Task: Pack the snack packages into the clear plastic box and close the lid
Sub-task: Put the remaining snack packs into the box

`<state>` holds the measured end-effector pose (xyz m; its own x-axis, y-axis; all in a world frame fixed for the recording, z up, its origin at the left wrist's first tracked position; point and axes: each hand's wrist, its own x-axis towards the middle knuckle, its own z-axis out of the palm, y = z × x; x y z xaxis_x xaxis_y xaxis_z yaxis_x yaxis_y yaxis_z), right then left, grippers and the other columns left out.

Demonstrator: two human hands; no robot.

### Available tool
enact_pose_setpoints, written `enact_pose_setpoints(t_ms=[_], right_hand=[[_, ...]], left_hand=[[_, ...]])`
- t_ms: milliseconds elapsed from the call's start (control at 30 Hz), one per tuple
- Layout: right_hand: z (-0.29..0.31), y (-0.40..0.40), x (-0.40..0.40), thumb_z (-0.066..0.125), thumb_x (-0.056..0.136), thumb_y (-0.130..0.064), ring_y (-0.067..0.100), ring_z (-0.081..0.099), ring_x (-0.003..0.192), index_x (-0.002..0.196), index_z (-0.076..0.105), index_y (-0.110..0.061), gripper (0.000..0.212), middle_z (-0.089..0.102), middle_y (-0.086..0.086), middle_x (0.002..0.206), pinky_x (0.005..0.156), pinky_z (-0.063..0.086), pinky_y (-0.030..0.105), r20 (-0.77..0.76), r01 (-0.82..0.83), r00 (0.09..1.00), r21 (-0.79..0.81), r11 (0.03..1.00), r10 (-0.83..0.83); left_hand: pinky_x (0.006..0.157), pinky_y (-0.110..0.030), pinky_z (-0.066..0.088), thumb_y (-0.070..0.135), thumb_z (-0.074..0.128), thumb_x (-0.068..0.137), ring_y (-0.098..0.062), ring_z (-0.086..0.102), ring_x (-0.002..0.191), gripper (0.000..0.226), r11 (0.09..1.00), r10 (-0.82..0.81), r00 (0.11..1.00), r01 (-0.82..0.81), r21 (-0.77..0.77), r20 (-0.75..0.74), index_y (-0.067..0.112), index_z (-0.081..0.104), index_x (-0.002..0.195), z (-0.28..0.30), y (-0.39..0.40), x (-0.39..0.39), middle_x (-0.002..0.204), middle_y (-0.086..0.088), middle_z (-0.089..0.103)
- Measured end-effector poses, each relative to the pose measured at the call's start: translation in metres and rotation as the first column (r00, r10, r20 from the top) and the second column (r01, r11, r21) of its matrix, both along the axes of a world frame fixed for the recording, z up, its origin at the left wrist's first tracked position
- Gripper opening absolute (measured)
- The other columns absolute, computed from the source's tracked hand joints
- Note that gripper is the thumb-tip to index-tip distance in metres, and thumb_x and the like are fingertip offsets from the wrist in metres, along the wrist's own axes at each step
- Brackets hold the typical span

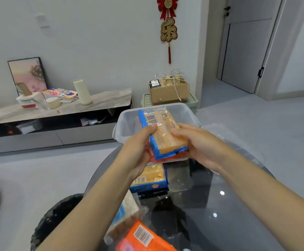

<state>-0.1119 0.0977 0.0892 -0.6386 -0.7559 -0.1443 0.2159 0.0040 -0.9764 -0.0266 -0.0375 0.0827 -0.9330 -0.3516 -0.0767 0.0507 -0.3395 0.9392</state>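
The left hand (140, 151) grips the left edge of a blue packet (163, 131), fingers closed around it. The packet tilts over the near rim of the clear box (127, 122), an orange packet (176, 157) beneath it. The right hand (200, 145) clasps its right side. On the worktop (220, 214) nearer lie another blue packet (150, 178) and an orange pack (142, 236).
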Motion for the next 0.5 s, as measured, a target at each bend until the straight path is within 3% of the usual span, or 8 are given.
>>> enact_pose_setpoints(t_ms=[67,233,300,367,433,500], right_hand=[[0.013,-0.013,-0.011,0.049,0.094,-0.021,0.027,0.064,0.103,0.121,0.061,-0.018,0.03,0.068,0.013,0.117,0.093,0.05,0.044,-0.006,-0.008,1.0,-0.016,1.0,0.008],[0.04,-0.061,-0.044,0.047,0.093,-0.015,0.029,0.059,0.091,0.118,0.057,-0.007,0.028,0.061,0.016,0.102,0.085,0.051,0.044,0.037,0.019,0.999,-0.008,1.0,-0.019],[0.041,-0.084,-0.057,0.046,0.092,-0.013,0.03,0.058,0.081,0.103,0.057,-0.008,0.016,0.059,0.016,0.09,0.081,0.05,0.044,0.056,0.016,0.998,0.058,0.998,-0.02],[0.036,-0.107,-0.071,0.043,0.092,-0.011,0.031,0.055,0.077,0.102,0.051,-0.007,0.014,0.054,0.017,0.088,0.079,0.048,0.046,0.092,-0.023,0.996,0.16,0.987,0.008],[0.025,-0.126,-0.085,0.04,0.089,-0.007,0.032,0.054,0.078,0.109,0.044,-0.006,0.02,0.051,0.018,0.095,0.074,0.047,0.047,0.141,-0.068,0.989,0.256,0.964,0.032],[0.01,-0.14,-0.094,0.035,0.087,-0.002,0.031,0.054,0.077,0.103,0.044,-0.003,0.018,0.051,0.018,0.097,0.074,0.047,0.047,0.213,-0.113,0.976,0.327,0.938,0.043]], left_hand=[[0.073,-0.036,0.059,0.025,0.051,0.092,-0.02,0.073,0.079,0.014,0.999,0.02,1.0,-0.02,-0.033,-0.005,0.02,0.063,0.096,0.016,-0.008,-0.01,0.092,-0.006,0.077],[0.055,-0.033,0.059,0.028,0.055,0.09,-0.014,0.07,0.052,0.016,0.985,0.139,0.985,-0.127,-0.117,0.099,0.015,0.06,0.084,0.049,-0.05,-0.05,0.05,0.004,0.071],[0.067,-0.037,0.058,0.031,0.055,0.09,-0.019,0.069,0.063,0.018,0.974,0.185,0.967,-0.156,-0.165,0.176,0.014,0.061,0.086,0.051,-0.07,-0.066,0.058,0.0,0.072],[0.081,-0.044,0.054,0.032,0.054,0.091,-0.022,0.065,0.073,0.021,0.96,0.216,0.934,-0.151,-0.234,0.284,0.013,0.061,0.088,0.045,-0.089,-0.081,0.071,-0.004,0.07],[0.083,-0.046,0.053,0.029,0.051,0.093,-0.023,0.063,0.072,0.022,0.942,0.232,0.875,-0.094,-0.322,0.424,0.011,0.058,0.084,0.035,-0.106,-0.093,0.075,-0.007,0.067],[0.084,-0.048,0.053,0.023,0.047,0.094,-0.027,0.064,0.075,0.017,0.914,0.236,0.797,0.011,-0.405,0.556,0.009,0.055,0.091,0.023,-0.115,-0.102,0.084,-0.013,0.065]])
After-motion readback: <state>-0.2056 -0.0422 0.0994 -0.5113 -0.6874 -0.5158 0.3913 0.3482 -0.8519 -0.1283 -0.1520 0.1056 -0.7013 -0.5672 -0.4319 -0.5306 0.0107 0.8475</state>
